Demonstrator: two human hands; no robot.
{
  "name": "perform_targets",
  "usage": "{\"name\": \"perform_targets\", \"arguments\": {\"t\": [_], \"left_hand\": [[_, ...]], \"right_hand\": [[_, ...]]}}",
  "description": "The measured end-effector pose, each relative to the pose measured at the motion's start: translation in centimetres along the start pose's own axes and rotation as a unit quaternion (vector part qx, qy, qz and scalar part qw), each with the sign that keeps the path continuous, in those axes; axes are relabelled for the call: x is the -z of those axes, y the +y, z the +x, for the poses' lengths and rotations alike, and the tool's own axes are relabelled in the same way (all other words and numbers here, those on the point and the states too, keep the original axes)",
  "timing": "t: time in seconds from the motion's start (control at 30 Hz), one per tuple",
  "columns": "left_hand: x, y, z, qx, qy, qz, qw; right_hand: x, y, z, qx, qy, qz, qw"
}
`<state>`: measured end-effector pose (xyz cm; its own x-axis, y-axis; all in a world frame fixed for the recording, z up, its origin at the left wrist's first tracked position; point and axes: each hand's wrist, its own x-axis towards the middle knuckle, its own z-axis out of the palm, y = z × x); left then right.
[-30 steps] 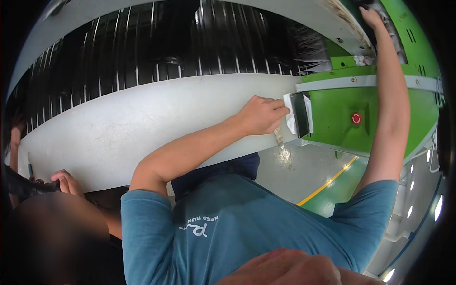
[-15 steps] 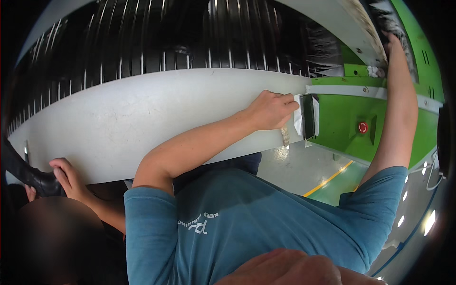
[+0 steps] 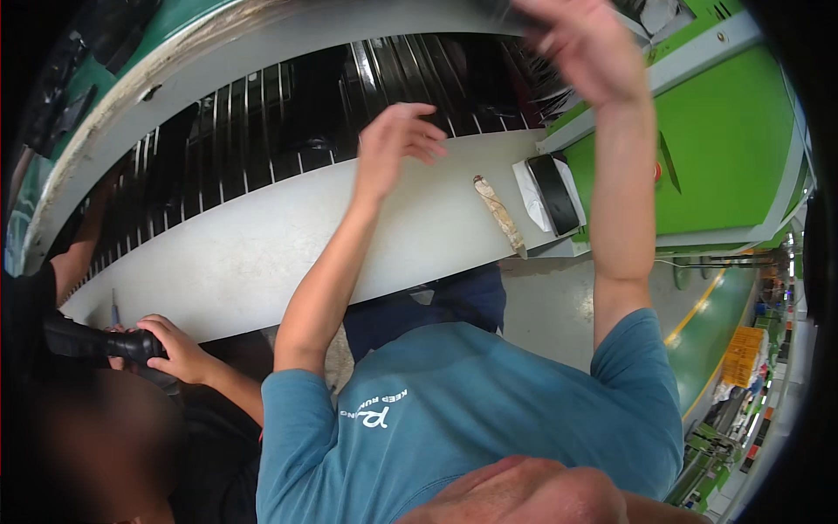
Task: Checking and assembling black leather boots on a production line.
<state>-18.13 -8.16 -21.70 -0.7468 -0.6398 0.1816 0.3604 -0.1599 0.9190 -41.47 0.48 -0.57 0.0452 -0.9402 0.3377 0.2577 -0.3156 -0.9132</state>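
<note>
My left hand (image 3: 400, 144) is raised over the far edge of the white worktop (image 3: 262, 218), fingers apart and holding nothing. At the top edge of the picture, my right hand (image 3: 594, 57) is blurred by motion. Its fingers are at a dark object (image 3: 504, 12), mostly cut off by the frame, whose kind I cannot make out. On the worktop's right part lies a knife (image 3: 497, 214) with a wrapped, stained handle, its short blade tip toward me. Beside it a black rectangular block (image 3: 556, 194) rests on white paper (image 3: 528, 196).
Beyond the worktop runs a dark conveyor with metal rods (image 3: 262, 131). A green machine housing (image 3: 716, 148) stands at right, its red button (image 3: 657, 173) partly behind my forearm. At left a co-worker's hand (image 3: 179, 349) holds a black shoe-like item (image 3: 105, 341) near a thin tool (image 3: 114, 306).
My left hand has left the knife and moved left and away from me. My right hand has come from the far right machine toward the middle. The view has shifted.
</note>
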Motion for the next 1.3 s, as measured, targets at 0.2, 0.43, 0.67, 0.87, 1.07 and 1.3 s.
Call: {"name": "perform_targets", "arguments": {"t": [0.2, 0.43, 0.67, 0.87, 1.07, 1.3], "left_hand": [[4.7, 3.7, -7.0, 0.041, -0.054, 0.083, 0.994], [6.2, 0.5, -11.4, 0.049, 0.184, 0.135, 0.972], [9.6, -1.4, -12.5, 0.001, 0.230, 0.318, 0.920], [7.6, 2.8, -11.5, -0.064, 0.263, 0.515, 0.813], [-3.0, 10.7, -7.7, -0.353, 0.120, 0.415, 0.830], [-11.5, 16.2, -4.7, -0.441, -0.027, 0.387, 0.810]], "right_hand": [[-4.3, 12.1, -5.7, -0.247, -0.075, -0.212, 0.943], [15.6, 20.8, -7.0, -0.269, 0.084, -0.819, 0.500], [14.2, 20.6, -5.7, -0.088, 0.099, -0.837, 0.531], [4.0, 13.5, -6.7, 0.090, 0.187, -0.734, 0.647], [-4.0, 7.2, -10.5, 0.016, 0.279, -0.595, 0.754], [-9.9, 2.5, -14.0, 0.069, 0.216, -0.507, 0.832]]}}
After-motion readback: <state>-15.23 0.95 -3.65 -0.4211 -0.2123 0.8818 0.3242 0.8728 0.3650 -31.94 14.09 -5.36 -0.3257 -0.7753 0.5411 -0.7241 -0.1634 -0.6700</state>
